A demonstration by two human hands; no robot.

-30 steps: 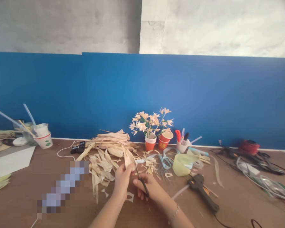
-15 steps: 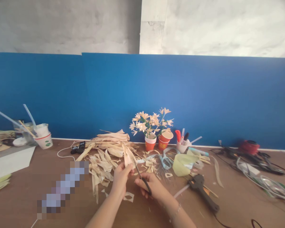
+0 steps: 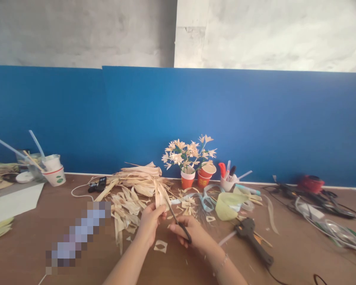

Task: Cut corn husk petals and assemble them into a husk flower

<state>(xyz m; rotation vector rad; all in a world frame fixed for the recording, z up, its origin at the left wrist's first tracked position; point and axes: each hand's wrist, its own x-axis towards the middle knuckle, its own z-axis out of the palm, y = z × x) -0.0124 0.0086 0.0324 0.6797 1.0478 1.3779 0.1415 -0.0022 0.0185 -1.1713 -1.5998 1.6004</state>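
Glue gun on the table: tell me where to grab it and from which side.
Grip the glue gun by its long black handle, coming from above on the near right. It lies flat, nozzle end toward the cups, handle pointing to the near edge, cord trailing behind; the right hand is closest.

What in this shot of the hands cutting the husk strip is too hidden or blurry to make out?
Head view, the only one:
- Scissors: handles buried in the right hand.
- Pixelated patch: blurred over, contents unknown.
- Cups: print too small.
- Cables: cut by the right edge.

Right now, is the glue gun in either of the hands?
No: the glue gun lies on the table, while the right hand holds scissors.
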